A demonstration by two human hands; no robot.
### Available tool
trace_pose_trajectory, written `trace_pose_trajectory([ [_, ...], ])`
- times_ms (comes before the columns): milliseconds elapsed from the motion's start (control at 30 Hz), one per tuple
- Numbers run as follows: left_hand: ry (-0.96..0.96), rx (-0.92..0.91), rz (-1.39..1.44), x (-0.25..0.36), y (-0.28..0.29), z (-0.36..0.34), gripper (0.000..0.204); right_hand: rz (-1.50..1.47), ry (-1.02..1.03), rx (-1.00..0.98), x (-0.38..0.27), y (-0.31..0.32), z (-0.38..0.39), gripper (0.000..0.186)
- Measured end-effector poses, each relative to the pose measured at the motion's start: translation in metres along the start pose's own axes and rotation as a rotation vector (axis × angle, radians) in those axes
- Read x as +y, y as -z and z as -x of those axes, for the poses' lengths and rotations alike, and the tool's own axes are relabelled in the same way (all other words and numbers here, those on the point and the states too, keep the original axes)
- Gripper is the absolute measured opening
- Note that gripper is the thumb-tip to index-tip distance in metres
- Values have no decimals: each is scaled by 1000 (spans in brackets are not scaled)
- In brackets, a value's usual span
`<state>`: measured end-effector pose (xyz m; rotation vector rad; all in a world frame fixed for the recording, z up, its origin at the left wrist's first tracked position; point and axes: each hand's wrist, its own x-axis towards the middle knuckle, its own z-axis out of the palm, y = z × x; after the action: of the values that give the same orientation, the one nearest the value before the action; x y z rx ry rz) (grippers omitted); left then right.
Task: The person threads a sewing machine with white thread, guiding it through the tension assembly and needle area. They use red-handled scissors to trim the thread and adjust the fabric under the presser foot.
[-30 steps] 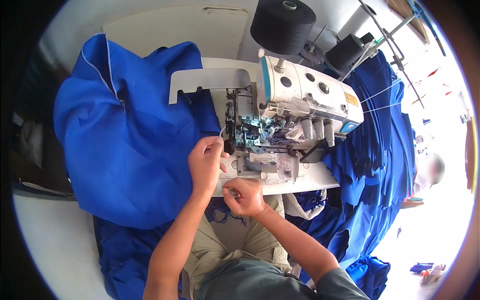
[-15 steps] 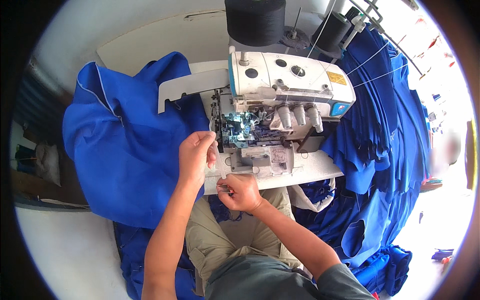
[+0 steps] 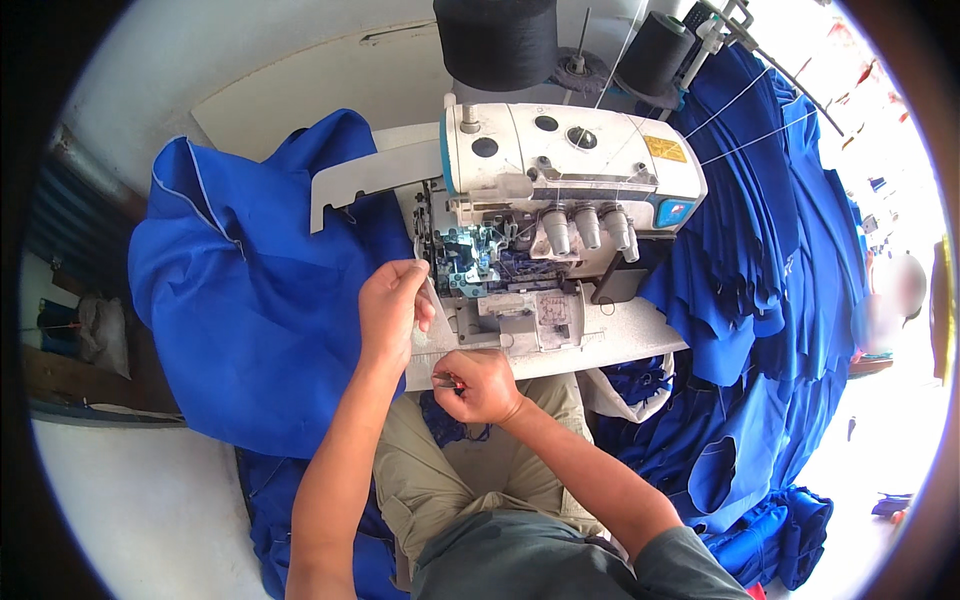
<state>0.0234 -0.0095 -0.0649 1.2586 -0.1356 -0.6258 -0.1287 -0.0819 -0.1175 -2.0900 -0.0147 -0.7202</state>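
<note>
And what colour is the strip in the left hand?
The strip is whitish, clearest in head view.

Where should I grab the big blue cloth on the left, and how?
Probably pinch the blue cloth by its white-trimmed edge, coming from the left: that edge stands in a raised fold, while the overlock sewing machine crowds the right side.

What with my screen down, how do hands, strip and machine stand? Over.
Left hand pinching pale strip, beside machine. Right hand closed round small tool, mostly hidden. Possibly in the way: blue cloth, left of machine.
</note>
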Motion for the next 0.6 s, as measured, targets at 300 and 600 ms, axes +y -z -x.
trace_pose_trajectory([
  [300, -32, 18, -26, 0, -1, 0, 14, -11, -5, -3, -2, -1, 0, 15],
  [600, -2, -142, -223, 28, 32, 58, 13, -330, -384, 60, -41, 10, 24, 12],
])
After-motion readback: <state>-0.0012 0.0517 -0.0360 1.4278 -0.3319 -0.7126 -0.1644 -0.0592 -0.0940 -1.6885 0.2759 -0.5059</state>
